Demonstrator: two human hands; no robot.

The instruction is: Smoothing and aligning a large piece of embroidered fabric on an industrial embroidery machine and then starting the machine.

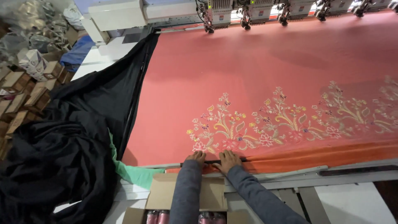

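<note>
- Both hands flat, palms down, side by side at near edge of pink cloth (257, 62); left hand (196, 157) and right hand (226, 160) press a dark strip (215, 162) along that edge, fingers spread, gripping nothing.
- Likely pinning cloth edge to frame rail (356, 170) to keep it taut.
- Floral embroidery (290, 120) just beyond fingertips.
- Sewing heads (253, 14) along far edge, well apart from hands.
- Black cloth (74, 145) heaped off left edge; green cloth (137, 174) under near-left corner.
- Open box (161, 193) of pink spools (157, 216) below forearms.
- Cloth middle bare, room rightward along rail.
</note>
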